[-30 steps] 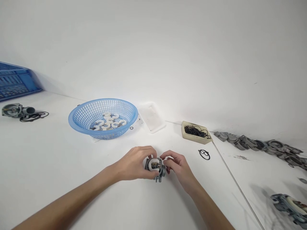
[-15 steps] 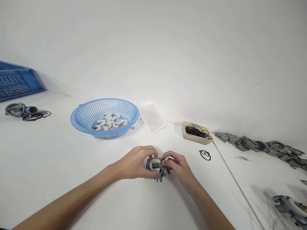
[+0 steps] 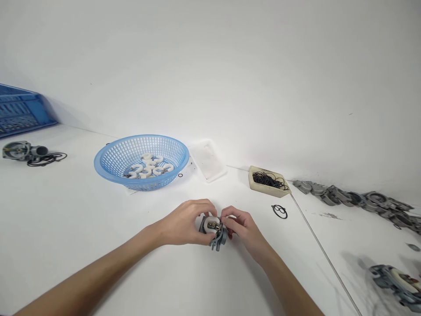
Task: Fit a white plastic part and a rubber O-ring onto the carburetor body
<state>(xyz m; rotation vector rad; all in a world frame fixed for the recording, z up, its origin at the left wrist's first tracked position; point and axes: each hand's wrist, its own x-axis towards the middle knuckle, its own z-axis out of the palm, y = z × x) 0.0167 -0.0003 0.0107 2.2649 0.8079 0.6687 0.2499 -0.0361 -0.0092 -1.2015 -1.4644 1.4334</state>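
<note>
A grey metal carburetor (image 3: 217, 240) lies on the white table in front of me, its open side up. A white float (image 3: 207, 227) sits inside it, around brass-coloured parts. My left hand (image 3: 187, 223) is closed around its left side, thumb at the near edge and fingers at the far edge. On the other side, my right hand (image 3: 241, 226) is pinched, thumb and index fingertips together at the upper right edge by the float's hinge end. Whatever small part lies between those fingertips is hidden.
Behind my hands stand a blue basket (image 3: 108, 172) of white floats, a white tray (image 3: 215, 175) and a cream box (image 3: 268, 190) of black rubber rings. A black gasket (image 3: 279, 211) lies to the right. Float bowls (image 3: 332, 195) line the wall; other carburetors (image 3: 394, 283) (image 3: 19, 151) sit at both sides.
The carburetor has turned slightly in my hands. My right fingertips have shifted a little left and press closer together at its edge. The whole view has drifted slightly.
</note>
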